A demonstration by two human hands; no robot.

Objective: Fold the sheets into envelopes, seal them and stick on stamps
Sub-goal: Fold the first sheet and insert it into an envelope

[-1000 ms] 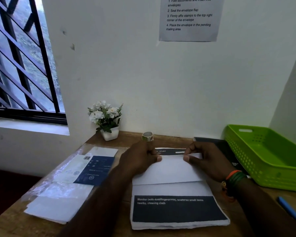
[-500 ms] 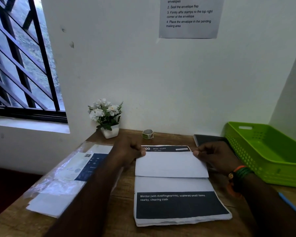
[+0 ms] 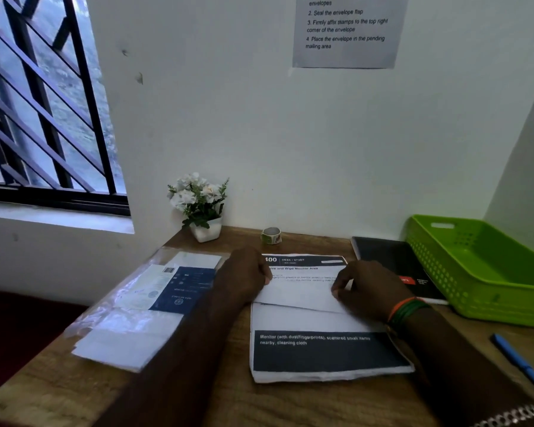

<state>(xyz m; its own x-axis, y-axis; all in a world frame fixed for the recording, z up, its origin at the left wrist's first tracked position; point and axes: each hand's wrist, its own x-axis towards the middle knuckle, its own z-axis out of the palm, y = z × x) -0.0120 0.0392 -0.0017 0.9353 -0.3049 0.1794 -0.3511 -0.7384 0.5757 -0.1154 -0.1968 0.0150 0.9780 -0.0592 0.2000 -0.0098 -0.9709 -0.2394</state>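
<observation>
Matt wood-grain surface point(image 3: 228, 402). Matt white paper sheets point(image 3: 327, 322), dark printed bands. Glossy clear plastic wrap point(image 3: 105, 315) (crinkled, catching light) over envelopes. Smooth green plastic basket point(image 3: 487, 272), perforated walls. Dark matt notebook point(image 3: 392, 260). Smooth blue pen point(image 3: 521, 362).

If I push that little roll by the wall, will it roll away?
Probably not far. The roll seems to sit flat on its end on the desk, so it would likely slide. It looks small and hollow, so probably light. Tipped on its side, it could roll.

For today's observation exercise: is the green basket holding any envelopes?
No, the green basket at the desk's right shows only its bare floor.
</observation>
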